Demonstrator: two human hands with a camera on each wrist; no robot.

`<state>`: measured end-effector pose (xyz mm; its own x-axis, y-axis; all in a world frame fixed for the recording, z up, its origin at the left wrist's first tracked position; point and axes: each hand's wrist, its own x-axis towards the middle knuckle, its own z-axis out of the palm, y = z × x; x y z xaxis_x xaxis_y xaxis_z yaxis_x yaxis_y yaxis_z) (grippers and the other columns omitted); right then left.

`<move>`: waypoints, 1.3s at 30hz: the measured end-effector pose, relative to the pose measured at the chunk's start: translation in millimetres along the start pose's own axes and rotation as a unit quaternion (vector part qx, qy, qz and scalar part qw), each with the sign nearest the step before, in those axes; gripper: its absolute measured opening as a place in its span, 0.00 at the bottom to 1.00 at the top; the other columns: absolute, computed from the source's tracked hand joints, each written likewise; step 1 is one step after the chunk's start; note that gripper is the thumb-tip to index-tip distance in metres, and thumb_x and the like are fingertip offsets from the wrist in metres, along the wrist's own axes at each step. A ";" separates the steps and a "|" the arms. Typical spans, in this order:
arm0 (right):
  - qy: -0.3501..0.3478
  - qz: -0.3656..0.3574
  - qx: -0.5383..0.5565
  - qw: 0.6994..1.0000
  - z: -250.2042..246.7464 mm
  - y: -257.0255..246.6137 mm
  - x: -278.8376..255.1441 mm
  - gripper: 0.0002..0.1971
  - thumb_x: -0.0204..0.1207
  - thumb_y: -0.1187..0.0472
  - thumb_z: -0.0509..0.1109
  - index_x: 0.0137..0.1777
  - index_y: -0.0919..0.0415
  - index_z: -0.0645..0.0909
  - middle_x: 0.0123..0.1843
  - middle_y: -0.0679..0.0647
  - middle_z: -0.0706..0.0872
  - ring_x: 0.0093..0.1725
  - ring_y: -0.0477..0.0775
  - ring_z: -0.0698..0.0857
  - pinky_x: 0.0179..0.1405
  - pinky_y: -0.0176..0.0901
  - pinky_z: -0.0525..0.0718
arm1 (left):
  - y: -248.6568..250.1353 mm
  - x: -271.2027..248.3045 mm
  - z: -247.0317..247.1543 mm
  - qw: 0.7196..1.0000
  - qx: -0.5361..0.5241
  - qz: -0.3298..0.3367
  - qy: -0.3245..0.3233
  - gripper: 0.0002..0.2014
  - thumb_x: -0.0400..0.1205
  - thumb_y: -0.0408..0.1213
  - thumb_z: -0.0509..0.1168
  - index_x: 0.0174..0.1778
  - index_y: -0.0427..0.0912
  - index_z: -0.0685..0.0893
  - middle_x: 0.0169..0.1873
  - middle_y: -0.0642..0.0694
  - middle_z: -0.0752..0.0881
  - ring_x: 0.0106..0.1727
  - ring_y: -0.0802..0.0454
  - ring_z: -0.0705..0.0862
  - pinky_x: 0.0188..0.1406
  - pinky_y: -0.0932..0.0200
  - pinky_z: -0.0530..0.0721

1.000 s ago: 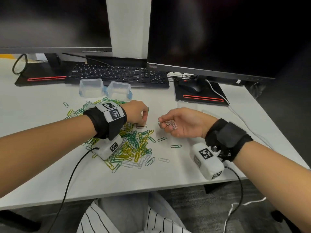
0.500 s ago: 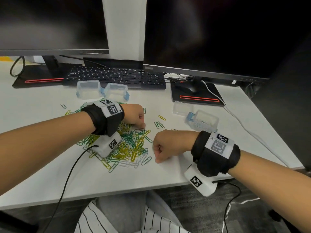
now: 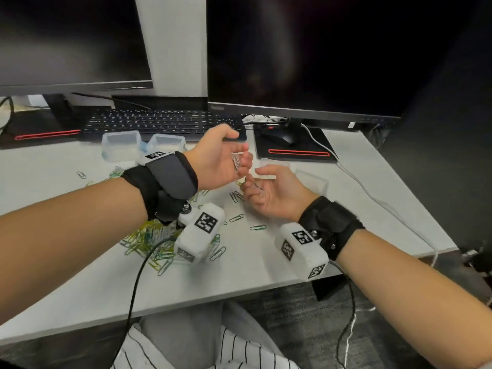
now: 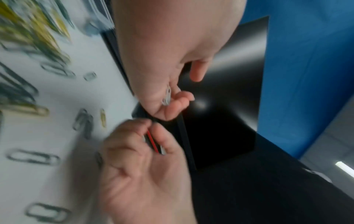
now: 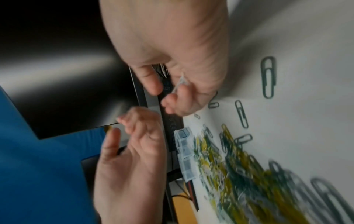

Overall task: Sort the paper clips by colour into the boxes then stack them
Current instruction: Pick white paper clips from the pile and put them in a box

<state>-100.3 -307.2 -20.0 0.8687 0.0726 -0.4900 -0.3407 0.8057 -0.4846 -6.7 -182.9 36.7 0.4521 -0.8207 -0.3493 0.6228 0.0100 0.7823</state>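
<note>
A heap of yellow, green and white paper clips (image 3: 149,241) lies on the white desk (image 3: 80,283), partly hidden by my left wrist. My left hand (image 3: 241,149) is raised above the desk, palm turned inward, with its fingers curled round a small bunch of white paper clips (image 3: 236,161); the same bunch (image 4: 166,97) shows in the left wrist view. Just below and to the right, my right hand (image 3: 253,178) is palm up and pinches a few white clips (image 3: 259,189), which the right wrist view also catches (image 5: 180,84). The two hands nearly touch.
Two clear boxes (image 3: 121,145) (image 3: 166,145) stand in front of the keyboard (image 3: 159,122). Two more clear boxes (image 3: 274,169) (image 3: 311,179) sit behind my right hand. Loose green clips (image 3: 257,227) lie scattered nearby. Monitors, a mouse (image 3: 277,137) and cables fill the back.
Both hands have lifted off the desk beside the heap, turned their palms up and inward, and come together in the air with white clips in them.
</note>
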 end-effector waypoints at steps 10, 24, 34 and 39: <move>0.021 -0.155 0.141 0.978 9.7 -43.6 -35.8 0.09 0.82 0.68 0.53 0.48 0.64 0.75 0.40 0.57 0.78 0.36 0.50 0.75 0.36 0.35 0.72 | -18.0 16.3 73.3 0.886 0.352 0.297 0.050 0.11 0.73 0.39 0.59 0.33 0.37 0.82 0.35 0.41 0.83 0.37 0.48 0.83 0.43 0.46 0.81; 0.292 -0.310 -0.476 0.770 -34.2 -67.6 -74.5 0.15 0.79 0.59 0.70 0.64 0.59 0.83 0.61 0.49 0.85 0.66 0.50 0.81 0.59 0.36 0.77 | 0.8 27.1 27.2 0.765 0.622 0.145 0.079 0.12 0.81 0.37 0.64 0.56 0.36 0.87 0.56 0.41 0.86 0.59 0.44 0.83 0.62 0.52 0.79; 0.299 -0.091 -0.785 0.534 -22.0 -39.8 -52.4 0.37 0.76 0.47 0.73 0.81 0.57 0.64 0.78 0.56 0.72 0.74 0.58 0.74 0.66 0.43 0.71 | -92.1 35.6 4.9 0.482 0.872 -0.078 0.027 0.43 0.83 0.65 0.47 0.84 0.41 0.40 0.83 0.37 0.40 0.83 0.35 0.42 0.79 0.39 0.45; 0.306 -0.235 -0.810 0.441 2.5 -26.3 -50.1 0.27 0.78 0.49 0.71 0.75 0.57 0.73 0.72 0.57 0.74 0.69 0.60 0.76 0.65 0.46 0.75 | -93.6 6.3 -9.8 0.452 0.889 -0.074 0.008 0.36 0.87 0.57 0.47 0.84 0.44 0.37 0.84 0.44 0.37 0.83 0.37 0.40 0.79 0.44 0.43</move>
<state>-134.0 -330.6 19.1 0.8897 -0.4502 0.0761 -0.4151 -0.8669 -0.2760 -55.8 -183.5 -43.8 0.5034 -0.7330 -0.4575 -0.8436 -0.5315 -0.0768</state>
